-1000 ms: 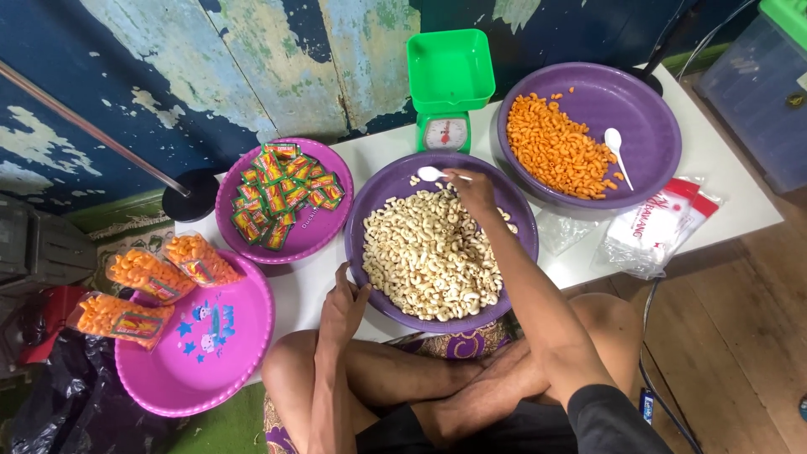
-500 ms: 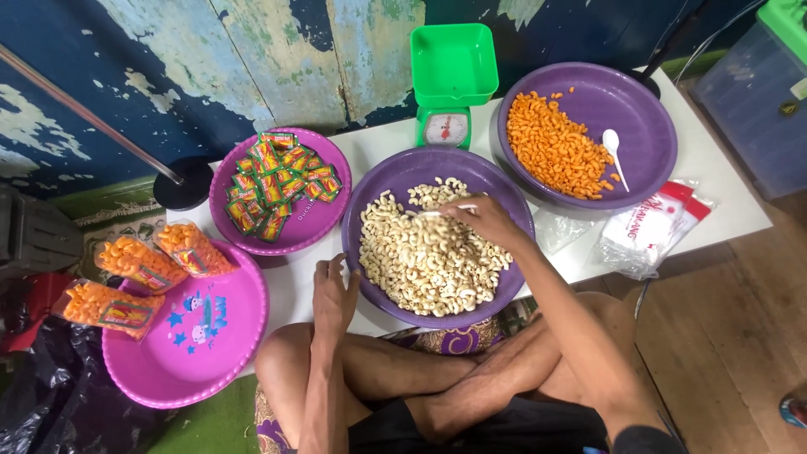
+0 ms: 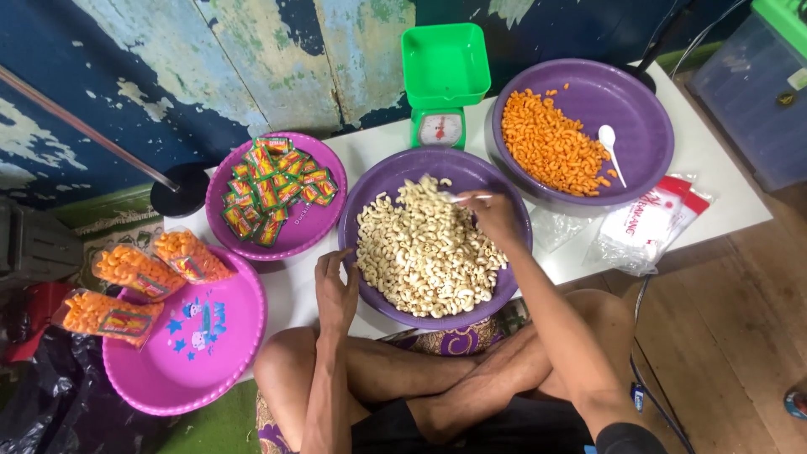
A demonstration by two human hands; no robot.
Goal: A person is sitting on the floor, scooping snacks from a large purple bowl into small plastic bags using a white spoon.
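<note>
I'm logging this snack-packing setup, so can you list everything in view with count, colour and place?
Basin of pale curls: one, purple, centre of the white table.
Basin of orange curls: one, purple, back right; white spoon inside.
Basin of sachets: one, magenta, back left; green-and-red sachets, too many to count.
Pink basin: one, front left.
Filled snack bags: three, clear with orange curls, on the pink basin's left rim.
Scale: one, green, back centre.
Empty bag packs: clear with red print, right.
Left hand: on the centre basin's rim.
Right hand: holding a white utensil over the pale curls.
</note>
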